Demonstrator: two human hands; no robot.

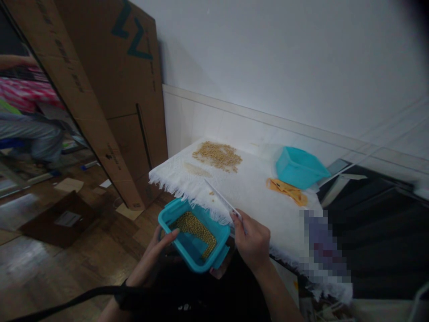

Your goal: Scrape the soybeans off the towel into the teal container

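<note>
My left hand (pixel 163 243) grips the left side of a teal plastic tub (pixel 194 264), thumb over the rim. Yellow soybeans (pixel 192 223) lie along the tub's far and right sides, leaving part of its floor bare. The tub is at the front edge of a white fringed cloth (pixel 231 201). My right hand (pixel 251 237) is closed around a thin white strip (pixel 221 197), whose exact kind I cannot make out. Its far end points over the cloth, with a few loose beans close by. A pile of soybeans (pixel 217 155) is spread at the back of the cloth.
A second teal tub (pixel 298 167) stands at the back right of the cloth, with a crumpled orange cloth or bag (pixel 287 191) before it. A tall cardboard box (pixel 127 103) rises at the left. Behind is a white wall (pixel 284 58). A person's legs (pixel 30 134) show far left.
</note>
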